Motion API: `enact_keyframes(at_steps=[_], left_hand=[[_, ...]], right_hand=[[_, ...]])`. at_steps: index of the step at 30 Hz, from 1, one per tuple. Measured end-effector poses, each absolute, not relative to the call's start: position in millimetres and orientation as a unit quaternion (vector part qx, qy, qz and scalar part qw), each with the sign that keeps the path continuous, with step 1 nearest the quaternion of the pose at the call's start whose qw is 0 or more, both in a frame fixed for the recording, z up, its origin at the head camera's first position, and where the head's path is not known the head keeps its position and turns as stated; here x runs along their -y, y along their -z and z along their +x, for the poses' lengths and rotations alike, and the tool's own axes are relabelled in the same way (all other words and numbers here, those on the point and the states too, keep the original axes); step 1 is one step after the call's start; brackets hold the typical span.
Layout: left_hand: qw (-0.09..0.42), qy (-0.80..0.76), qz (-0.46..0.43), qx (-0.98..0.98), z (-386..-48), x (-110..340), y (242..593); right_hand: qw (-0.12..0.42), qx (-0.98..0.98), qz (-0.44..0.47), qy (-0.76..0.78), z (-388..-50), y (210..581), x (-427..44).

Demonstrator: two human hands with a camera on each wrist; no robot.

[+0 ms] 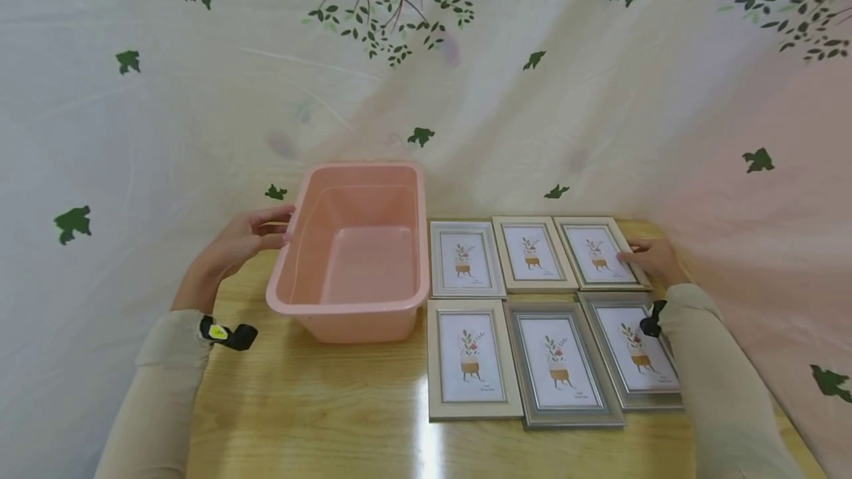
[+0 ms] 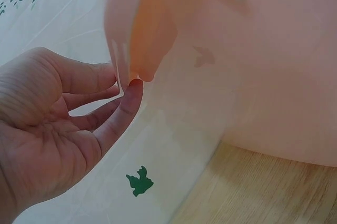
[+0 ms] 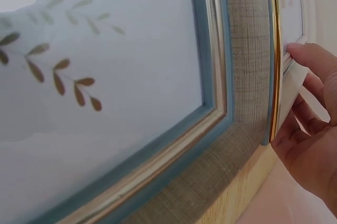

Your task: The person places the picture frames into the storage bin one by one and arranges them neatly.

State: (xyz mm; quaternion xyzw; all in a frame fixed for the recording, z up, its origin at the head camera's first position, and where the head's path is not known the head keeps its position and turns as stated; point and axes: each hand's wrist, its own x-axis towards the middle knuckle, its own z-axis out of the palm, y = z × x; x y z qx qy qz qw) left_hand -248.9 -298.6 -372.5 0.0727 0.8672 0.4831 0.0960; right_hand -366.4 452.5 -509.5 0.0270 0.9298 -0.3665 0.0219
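A pink plastic basin (image 1: 362,327) stands left of the middle, with nothing inside it. At its left side my left hand (image 1: 229,246) pinches the rim, thumb on one face and fingertips on the other, as the left wrist view shows. To the right, picture frames lie face up in two rows, each with a potted-plant print. The back right cream picture frame (image 1: 589,250) is held at its right edge by my right hand (image 1: 655,261). In the right wrist view the thumb presses on its front; the fingers are at its side and partly hidden.
A silver frame (image 1: 466,290) and a cream frame (image 1: 535,287) fill out the back row. In front lie a cream frame (image 1: 475,412) and two grey frames (image 1: 575,420), one partly under my right forearm. A printed cloth (image 1: 346,109) hangs behind the wooden table (image 1: 319,405).
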Motion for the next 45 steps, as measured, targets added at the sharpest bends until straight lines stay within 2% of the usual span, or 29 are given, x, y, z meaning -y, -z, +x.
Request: enact_keyframes(at_steps=[8,13,16,23,30,34,40,45], left_hand=[[0.098,-0.485,0.072,-0.866,-254,298,373],[0.101,-0.482,0.069,-0.868,-256,297,373],[0.100,-0.481,0.071,-0.868,-256,297,372],[0.102,-0.480,0.070,-0.869,-257,298,372],[0.109,-0.484,0.069,-0.865,-257,301,371],[0.112,-0.489,0.075,-0.862,-256,303,371],[0.111,-0.506,0.082,-0.852,-254,303,370],[0.113,-0.500,0.081,-0.855,-255,301,369]], right_hand=[[0.010,-0.925,0.074,0.371,-365,505,-454],[0.108,-0.887,0.034,0.448,-371,495,-465],[0.164,-0.885,-0.001,0.436,-375,484,-473],[0.156,-0.914,-0.006,0.374,-375,450,-467],[0.226,-0.900,0.007,0.371,-382,417,-455],[0.245,-0.898,-0.008,0.364,-382,401,-443],[0.256,-0.895,-0.047,0.362,-390,387,-435],[0.245,-0.898,-0.066,0.359,-390,379,-431]])
